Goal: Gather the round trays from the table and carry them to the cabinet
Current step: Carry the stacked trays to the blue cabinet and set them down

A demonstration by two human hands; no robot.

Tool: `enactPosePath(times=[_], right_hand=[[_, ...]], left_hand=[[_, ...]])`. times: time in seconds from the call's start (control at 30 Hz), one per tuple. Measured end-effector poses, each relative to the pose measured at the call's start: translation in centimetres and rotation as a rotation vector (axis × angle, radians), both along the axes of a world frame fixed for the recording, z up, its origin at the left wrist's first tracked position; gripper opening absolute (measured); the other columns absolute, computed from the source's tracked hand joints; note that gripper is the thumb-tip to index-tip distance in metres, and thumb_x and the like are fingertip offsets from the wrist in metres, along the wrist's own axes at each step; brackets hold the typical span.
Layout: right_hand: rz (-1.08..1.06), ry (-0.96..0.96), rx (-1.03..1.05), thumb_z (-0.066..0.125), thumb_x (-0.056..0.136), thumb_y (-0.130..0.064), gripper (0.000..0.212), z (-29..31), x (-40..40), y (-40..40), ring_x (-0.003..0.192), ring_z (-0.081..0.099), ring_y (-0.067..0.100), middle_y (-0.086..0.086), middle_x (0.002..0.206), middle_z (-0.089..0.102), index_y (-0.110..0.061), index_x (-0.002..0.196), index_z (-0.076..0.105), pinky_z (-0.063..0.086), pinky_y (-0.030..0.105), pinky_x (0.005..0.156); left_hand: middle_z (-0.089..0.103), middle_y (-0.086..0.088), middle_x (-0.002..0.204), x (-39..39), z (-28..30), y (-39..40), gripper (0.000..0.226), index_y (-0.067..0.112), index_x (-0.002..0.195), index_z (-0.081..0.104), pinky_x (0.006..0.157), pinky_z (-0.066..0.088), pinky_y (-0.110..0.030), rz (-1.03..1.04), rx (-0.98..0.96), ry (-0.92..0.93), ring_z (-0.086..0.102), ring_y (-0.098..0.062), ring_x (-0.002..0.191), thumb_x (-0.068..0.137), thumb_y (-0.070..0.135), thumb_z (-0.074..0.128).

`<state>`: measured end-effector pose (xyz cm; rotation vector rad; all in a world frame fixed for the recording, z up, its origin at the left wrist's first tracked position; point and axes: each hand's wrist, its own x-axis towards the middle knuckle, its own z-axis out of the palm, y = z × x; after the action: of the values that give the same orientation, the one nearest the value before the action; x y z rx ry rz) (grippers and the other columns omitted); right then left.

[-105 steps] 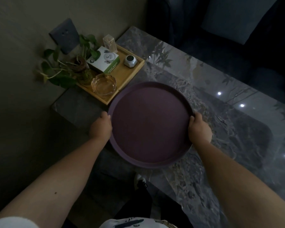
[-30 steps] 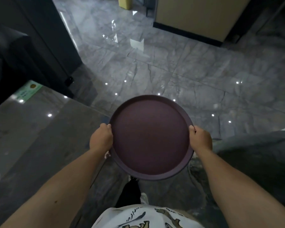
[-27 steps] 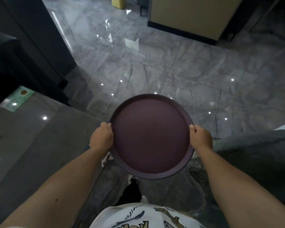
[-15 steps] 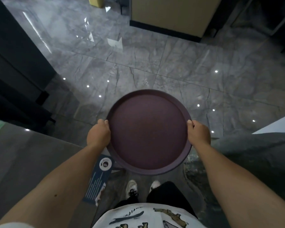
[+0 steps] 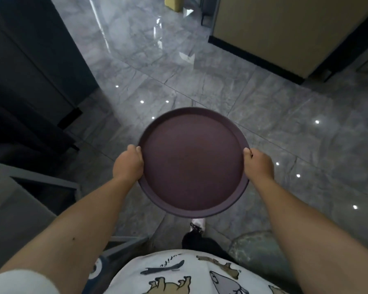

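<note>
Round tray [image 5: 191, 162]: dark purple, empty, held about level in the middle of the frame above the grey marble floor [image 5: 274, 115], resting on no surface.
Left hand [image 5: 128, 164]: closed on the tray's left rim, thumb on top of the edge, fingers hidden underneath.
Right hand [image 5: 258, 164]: closed on the tray's right rim, opposite the left, thumb over the edge.
Tray relative to hands: between the two hands, which sit at about mid-height on its sides; both forearms reach up to it from the lower corners of the frame.
Floor: glossy, with small bright light reflections around the tray.
Dark furniture [image 5: 30, 66]: upper left of the frame, well apart from the tray.
Tan cabinet [image 5: 285, 28]: upper right of the frame, dark base strip along its foot.
Shoe [image 5: 198, 224]: white, just below the tray's near edge.
Shirt [image 5: 191, 274]: white with animal prints, bottom centre.
</note>
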<state>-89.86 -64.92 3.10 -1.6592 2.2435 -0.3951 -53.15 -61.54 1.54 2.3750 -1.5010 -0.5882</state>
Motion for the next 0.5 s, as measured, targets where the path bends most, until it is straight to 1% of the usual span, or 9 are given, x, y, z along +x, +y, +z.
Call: enactPosePath(times=[0.07,0.13,0.2,0.3,0.37,0.5], right_hand=[[0.038,0.008,-0.019,0.038,0.098,-0.037,0.044,0.5,-0.5,-4.1,0.078,0.058,0.041,0.025,0.085,0.065,-0.002,0.084,0.062,0.040,0.039,0.066],[0.080,0.014,-0.041,0.038,0.098,-0.036,0.044,0.8,-0.5,-7.7,0.072,0.055,0.037,0.025,0.085,0.065,-0.002,0.085,0.062,0.037,0.037,0.064],[0.112,0.004,-0.058,0.038,0.098,-0.036,0.043,1.0,0.0,-10.8,0.066,0.048,0.032,0.024,0.082,0.065,-0.004,0.081,0.061,0.034,0.035,0.061],[0.175,-0.014,-0.051,0.037,0.098,-0.035,0.041,1.0,1.9,-14.6,0.067,0.052,0.035,0.021,0.077,0.064,-0.008,0.075,0.058,0.033,0.035,0.060],[0.217,-0.030,-0.033,0.035,0.099,-0.036,0.041,1.0,3.9,-17.0,0.065,0.052,0.033,0.016,0.073,0.062,-0.011,0.072,0.054,0.034,0.035,0.060],[0.262,-0.037,-0.041,0.038,0.098,-0.035,0.042,0.5,8.2,-22.3,0.067,0.050,0.032,0.019,0.078,0.063,-0.005,0.079,0.059,0.033,0.035,0.060]], left_hand=[[0.061,-0.028,0.094,-0.8,0.5,-2.5,0.035,0.010,0.086,0.040,0.065,0.035,-0.041,0.044,-0.024,0.010,0.057,-0.044,0.085,0.100,0.038,0.023],[0.061,-0.027,0.094,-1.1,0.8,-4.3,0.037,0.009,0.089,0.042,0.065,0.036,-0.042,0.089,-0.049,0.011,0.057,-0.043,0.085,0.100,0.038,0.022],[0.062,-0.027,0.094,-0.8,1.3,-6.0,0.039,0.007,0.092,0.044,0.066,0.038,-0.043,0.135,-0.062,0.018,0.057,-0.043,0.085,0.101,0.038,0.022],[0.062,-0.026,0.096,0.8,1.8,-8.1,0.038,0.008,0.090,0.044,0.066,0.037,-0.042,0.188,-0.067,0.013,0.057,-0.042,0.086,0.101,0.038,0.022],[0.062,-0.027,0.095,2.4,1.7,-9.4,0.037,0.009,0.089,0.043,0.066,0.035,-0.041,0.221,-0.062,0.001,0.057,-0.042,0.086,0.101,0.037,0.023],[0.062,-0.027,0.096,6.2,1.1,-12.9,0.036,0.011,0.086,0.041,0.065,0.034,-0.040,0.278,-0.047,0.000,0.054,-0.038,0.081,0.100,0.038,0.022]])
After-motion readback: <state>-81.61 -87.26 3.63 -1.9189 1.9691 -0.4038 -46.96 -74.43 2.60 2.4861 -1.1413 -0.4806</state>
